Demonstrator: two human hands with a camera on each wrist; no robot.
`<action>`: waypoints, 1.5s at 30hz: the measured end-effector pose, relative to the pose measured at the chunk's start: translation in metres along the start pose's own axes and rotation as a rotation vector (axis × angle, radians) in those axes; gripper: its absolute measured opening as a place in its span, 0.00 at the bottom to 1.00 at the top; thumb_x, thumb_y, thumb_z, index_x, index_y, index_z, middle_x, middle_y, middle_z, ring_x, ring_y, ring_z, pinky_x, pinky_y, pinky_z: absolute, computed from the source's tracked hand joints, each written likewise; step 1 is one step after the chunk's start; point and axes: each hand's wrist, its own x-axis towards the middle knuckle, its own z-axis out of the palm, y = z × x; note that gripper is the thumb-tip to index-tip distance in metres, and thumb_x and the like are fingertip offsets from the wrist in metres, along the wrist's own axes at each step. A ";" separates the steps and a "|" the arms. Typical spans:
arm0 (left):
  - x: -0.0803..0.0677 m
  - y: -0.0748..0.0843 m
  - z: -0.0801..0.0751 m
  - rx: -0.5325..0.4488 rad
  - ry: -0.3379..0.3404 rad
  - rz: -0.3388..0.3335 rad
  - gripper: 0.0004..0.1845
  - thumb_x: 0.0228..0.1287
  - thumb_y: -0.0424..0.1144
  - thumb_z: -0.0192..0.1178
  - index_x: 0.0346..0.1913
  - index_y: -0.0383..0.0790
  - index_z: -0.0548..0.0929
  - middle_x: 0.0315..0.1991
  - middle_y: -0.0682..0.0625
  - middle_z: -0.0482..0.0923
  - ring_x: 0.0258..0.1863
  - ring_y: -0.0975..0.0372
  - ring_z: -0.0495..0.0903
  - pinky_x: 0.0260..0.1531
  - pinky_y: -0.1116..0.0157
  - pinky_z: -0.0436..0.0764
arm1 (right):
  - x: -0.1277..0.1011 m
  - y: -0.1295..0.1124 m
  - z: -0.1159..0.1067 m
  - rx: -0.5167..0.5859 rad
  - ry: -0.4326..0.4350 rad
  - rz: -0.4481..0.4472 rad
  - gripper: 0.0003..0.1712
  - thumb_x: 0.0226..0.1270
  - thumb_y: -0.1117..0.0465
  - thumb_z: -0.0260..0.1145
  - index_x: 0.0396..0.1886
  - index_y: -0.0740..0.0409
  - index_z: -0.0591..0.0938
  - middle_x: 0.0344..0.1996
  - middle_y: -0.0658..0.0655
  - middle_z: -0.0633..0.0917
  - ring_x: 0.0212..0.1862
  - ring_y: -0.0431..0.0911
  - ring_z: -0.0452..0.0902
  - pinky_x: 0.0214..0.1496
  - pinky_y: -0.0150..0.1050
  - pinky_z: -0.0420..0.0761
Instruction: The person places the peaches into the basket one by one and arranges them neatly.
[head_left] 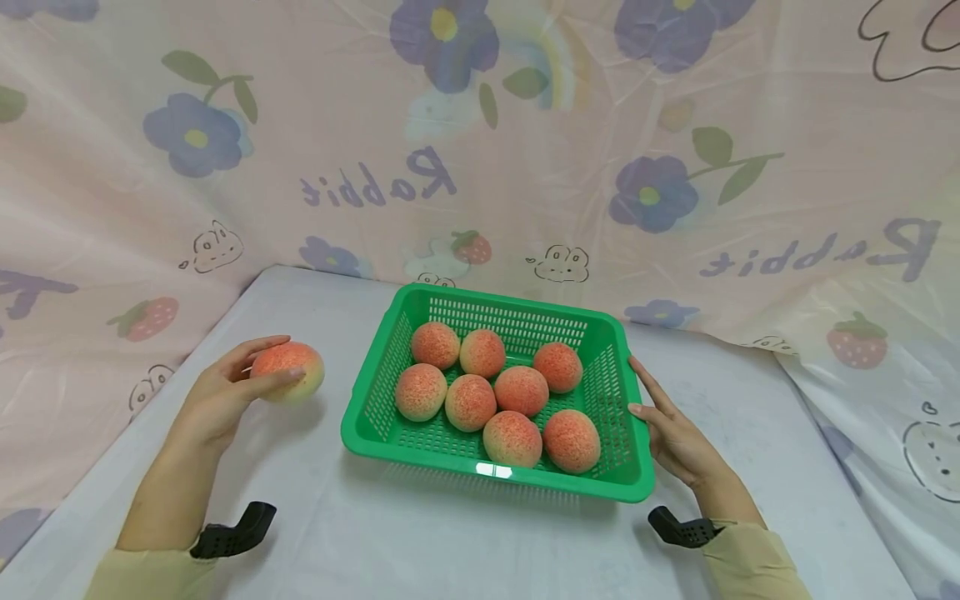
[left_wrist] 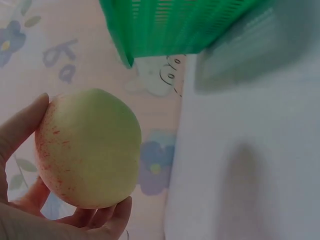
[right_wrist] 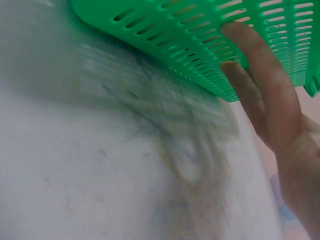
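My left hand holds a peach between thumb and fingers, left of the green basket. The peach is red on top and pale yellow-green below; its pale side faces the camera in the left wrist view, and its shadow falls on the table. At the basket's right side, my right hand grips the rim, with the thumb on the edge. Two fingers press the slotted outer wall in the right wrist view. Inside the basket lie several peaches, mostly in loose rows.
A white-covered table bears the basket. Behind it and on both sides hangs a pale pink cloth printed with flowers, rabbits and strawberries. Black wrist mounts sit on both forearms near the sleeves.
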 end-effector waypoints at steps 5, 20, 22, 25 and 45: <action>0.002 0.024 0.011 -0.048 -0.015 0.069 0.26 0.60 0.44 0.67 0.62 0.55 0.75 0.47 0.65 0.70 0.47 0.68 0.69 0.48 0.68 0.66 | -0.001 -0.001 0.000 0.003 0.002 0.002 0.40 0.79 0.67 0.40 0.76 0.30 0.35 0.64 0.44 0.66 0.53 0.42 0.79 0.50 0.37 0.82; 0.006 0.072 0.049 -0.132 -0.099 0.149 0.28 0.58 0.40 0.69 0.62 0.48 0.75 0.50 0.57 0.69 0.49 0.64 0.71 0.50 0.67 0.70 | -0.001 -0.002 0.002 -0.018 0.015 0.007 0.41 0.79 0.66 0.42 0.76 0.32 0.34 0.64 0.45 0.64 0.54 0.41 0.78 0.50 0.37 0.81; 0.007 0.076 0.054 -0.131 -0.111 0.150 0.28 0.58 0.40 0.69 0.63 0.47 0.75 0.51 0.55 0.69 0.49 0.63 0.71 0.50 0.66 0.70 | -0.001 -0.003 0.002 -0.026 0.021 0.009 0.41 0.79 0.66 0.42 0.76 0.32 0.34 0.64 0.45 0.63 0.55 0.41 0.78 0.51 0.38 0.81; 0.006 0.081 0.060 -0.123 -0.130 0.155 0.29 0.57 0.40 0.69 0.63 0.45 0.74 0.52 0.53 0.68 0.50 0.61 0.70 0.49 0.66 0.71 | -0.001 -0.003 0.002 -0.037 0.032 0.016 0.41 0.79 0.66 0.43 0.76 0.31 0.34 0.64 0.46 0.64 0.54 0.42 0.78 0.50 0.38 0.82; 0.002 0.072 0.110 -0.018 -0.272 0.119 0.29 0.55 0.40 0.71 0.61 0.46 0.77 0.59 0.43 0.71 0.57 0.51 0.67 0.47 0.61 0.75 | 0.000 -0.002 0.002 -0.028 0.038 0.022 0.41 0.79 0.66 0.43 0.76 0.30 0.35 0.63 0.46 0.66 0.53 0.42 0.79 0.50 0.38 0.82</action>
